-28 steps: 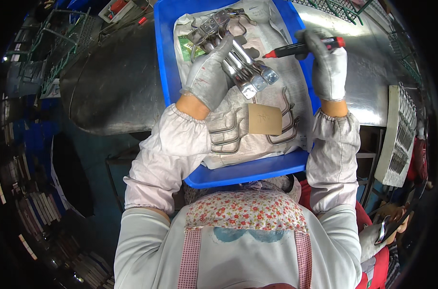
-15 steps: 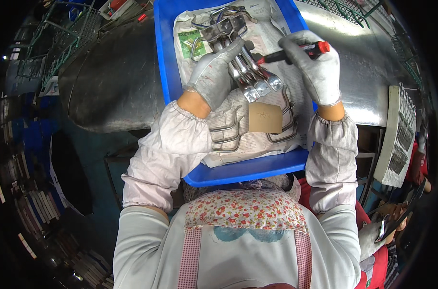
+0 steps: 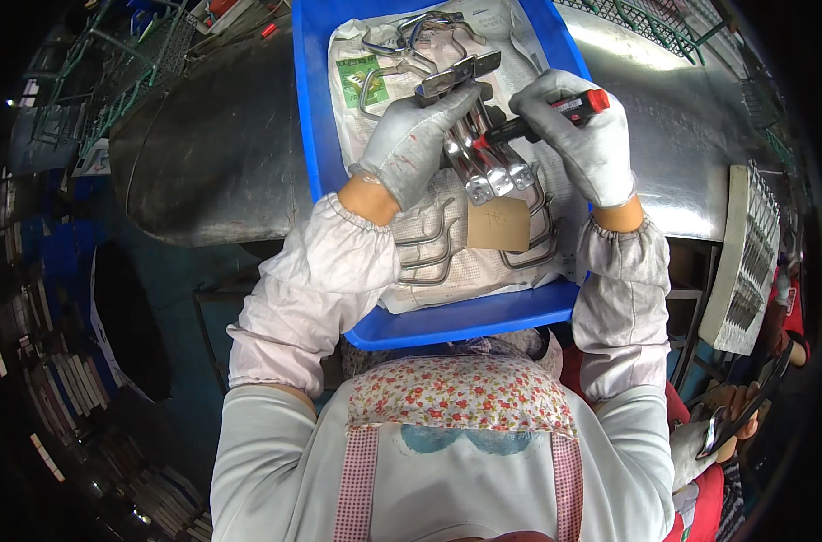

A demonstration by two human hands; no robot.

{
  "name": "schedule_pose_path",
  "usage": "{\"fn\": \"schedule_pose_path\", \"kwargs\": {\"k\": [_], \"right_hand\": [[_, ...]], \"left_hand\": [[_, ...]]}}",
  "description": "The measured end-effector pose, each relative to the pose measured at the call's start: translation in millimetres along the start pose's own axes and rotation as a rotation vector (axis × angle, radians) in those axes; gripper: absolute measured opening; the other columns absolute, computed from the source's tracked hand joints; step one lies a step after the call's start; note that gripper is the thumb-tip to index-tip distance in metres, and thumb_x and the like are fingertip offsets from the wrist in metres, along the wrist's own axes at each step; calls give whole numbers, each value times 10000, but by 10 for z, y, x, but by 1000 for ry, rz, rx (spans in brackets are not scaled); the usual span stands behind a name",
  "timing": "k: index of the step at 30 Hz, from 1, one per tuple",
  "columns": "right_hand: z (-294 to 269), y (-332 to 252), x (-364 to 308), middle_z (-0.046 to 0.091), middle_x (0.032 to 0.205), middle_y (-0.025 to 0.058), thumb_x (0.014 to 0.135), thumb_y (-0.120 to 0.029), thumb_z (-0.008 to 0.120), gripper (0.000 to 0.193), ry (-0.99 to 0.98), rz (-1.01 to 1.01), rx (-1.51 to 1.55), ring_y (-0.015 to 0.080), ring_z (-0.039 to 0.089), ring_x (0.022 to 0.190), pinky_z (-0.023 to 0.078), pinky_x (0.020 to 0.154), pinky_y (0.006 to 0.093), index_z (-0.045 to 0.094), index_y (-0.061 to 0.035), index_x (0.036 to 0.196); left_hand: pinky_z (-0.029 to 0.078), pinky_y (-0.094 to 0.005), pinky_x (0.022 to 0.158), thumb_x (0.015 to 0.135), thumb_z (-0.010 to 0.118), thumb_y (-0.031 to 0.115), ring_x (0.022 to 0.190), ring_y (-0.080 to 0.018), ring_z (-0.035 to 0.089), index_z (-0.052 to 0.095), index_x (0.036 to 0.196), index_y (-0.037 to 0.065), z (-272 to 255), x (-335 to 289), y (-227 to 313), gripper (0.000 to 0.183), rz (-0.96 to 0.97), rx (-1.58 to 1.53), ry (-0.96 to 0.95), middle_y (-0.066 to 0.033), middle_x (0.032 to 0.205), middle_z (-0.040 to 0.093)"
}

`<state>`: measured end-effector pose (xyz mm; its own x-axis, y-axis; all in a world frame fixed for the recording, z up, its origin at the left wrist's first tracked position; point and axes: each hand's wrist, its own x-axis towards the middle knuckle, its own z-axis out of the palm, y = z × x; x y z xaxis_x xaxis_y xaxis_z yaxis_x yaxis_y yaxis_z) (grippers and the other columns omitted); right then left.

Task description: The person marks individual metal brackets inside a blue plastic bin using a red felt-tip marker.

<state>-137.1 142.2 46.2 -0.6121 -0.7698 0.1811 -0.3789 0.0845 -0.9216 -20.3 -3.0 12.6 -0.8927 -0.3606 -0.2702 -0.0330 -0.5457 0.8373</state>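
Note:
My left hand [image 3: 409,144], in a grey-white glove, is closed round a bundle of shiny bent metal brackets [image 3: 488,167] with flat, drilled ends. My gloved right hand [image 3: 587,135] grips a black marker pen with a red end [image 3: 555,113]; its red tip touches or nearly touches the brackets, I cannot tell which. Both hands are above a blue plastic bin [image 3: 465,327] lined with printed paper. Inside it lie several bent metal rods [image 3: 426,262] and a small brown card [image 3: 498,224] with a handwritten mark. More bent rods [image 3: 420,38] are at the far end.
A metal worktable [image 3: 212,163] extends on both sides of the bin. Green wire baskets [image 3: 112,72] stand at the far left, others at the far right. On the right is a pale block holding a row of metal parts [image 3: 743,262]. Beyond it, another person's hand [image 3: 743,411] shows.
The bracket bundle has turned in my left hand, so its far flat ends now show edge-on. My right hand and the marker pen have shifted slightly left and down.

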Motion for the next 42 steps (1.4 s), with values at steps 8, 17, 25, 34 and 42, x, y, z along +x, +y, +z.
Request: {"fn": "schedule_pose_path", "kwargs": {"k": [8,17,25,34,42], "right_hand": [[76,52,-5,665,783,31,795,-136,697,137,14,-131,-103,87,598,614,475,590,226,685,-38,890],[-303,357,190,638,677,64,842,-127,645,167,438,-20,49,99,588,586,446,525,233,659,33,886],[-126,372,209,653,798,67,855,-89,634,201,156,106,161,104,602,641,470,552,239,638,11,1030],[349,467,-63,650,878,176,632,-306,790,542,-842,162,-817,332,635,827,497,729,386,548,-33,1032],[605,793,-16,652,925,167,541,-215,832,630,-861,118,-919,357,628,867,502,752,408,518,-36,1057]], "left_hand": [[533,-283,685,877,617,230,780,-152,621,624,1024,-28,5,7,-49,297,-62,-113,12,-78,937,632],[564,-350,739,886,569,154,821,-243,661,552,1109,-42,-206,225,-157,297,-103,198,55,-166,993,655],[485,-377,696,780,593,313,747,-301,629,670,876,10,-623,482,-266,327,89,1050,311,-188,848,661],[510,-398,780,777,550,240,893,-313,637,687,977,106,-479,-113,-258,277,42,1806,-110,-149,970,661],[518,-396,710,690,595,157,829,-305,655,713,854,79,-366,-297,-724,216,-87,2240,-647,-149,879,673]]}}
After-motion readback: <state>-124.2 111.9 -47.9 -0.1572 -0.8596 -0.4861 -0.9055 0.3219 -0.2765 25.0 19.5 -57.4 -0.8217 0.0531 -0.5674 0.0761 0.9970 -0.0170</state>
